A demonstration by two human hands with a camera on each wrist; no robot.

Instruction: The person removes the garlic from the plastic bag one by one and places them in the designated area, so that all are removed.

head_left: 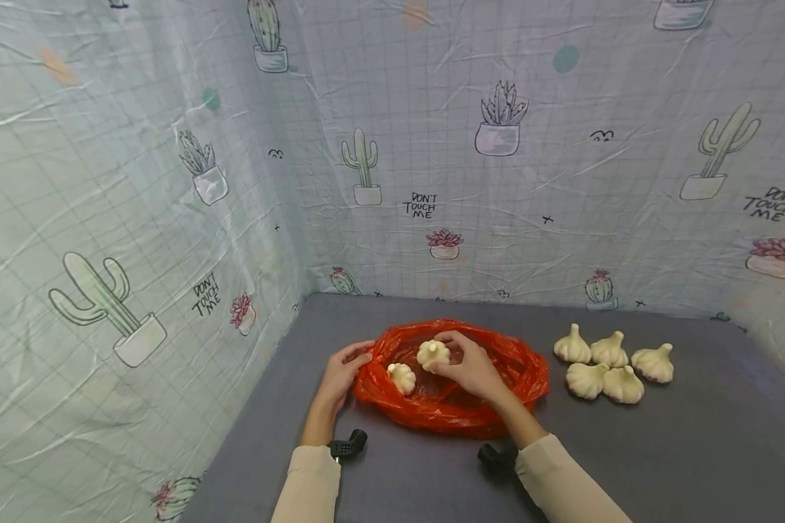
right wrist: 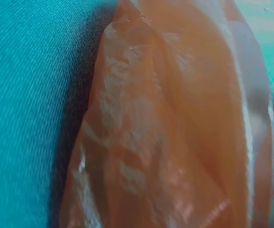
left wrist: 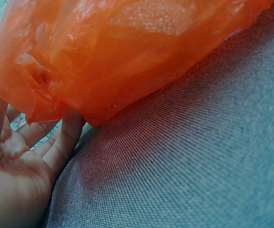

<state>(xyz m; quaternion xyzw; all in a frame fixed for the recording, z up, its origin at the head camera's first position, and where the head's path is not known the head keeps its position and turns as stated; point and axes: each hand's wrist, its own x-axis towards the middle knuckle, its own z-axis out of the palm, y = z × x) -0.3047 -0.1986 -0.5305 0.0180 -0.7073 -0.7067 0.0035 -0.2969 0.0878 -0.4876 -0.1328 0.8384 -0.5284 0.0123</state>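
Note:
A red plastic bag (head_left: 425,418) lies spread on the table with its mouth facing up. At its left rim my left hand (head_left: 339,374) grips the edge; in the left wrist view the fingers (left wrist: 63,142) pass behind the orange-looking plastic. Over the bag's mouth, my right hand (head_left: 472,367) pinches a garlic bulb (head_left: 433,353) between thumb and fingers, its stem facing up. Another garlic bulb (head_left: 402,378) rests inside the bag on the left. The bag's side (right wrist: 165,123) fills most of the right wrist view and hides nearly all of that hand.
Several garlic bulbs (head_left: 605,363) sit grouped on the grey table (head_left: 706,436), right of the bag. A cactus-print sheet (head_left: 549,181) hangs along the table's back and left sides. Black wrist-worn devices (head_left: 349,444) sit by both sleeves.

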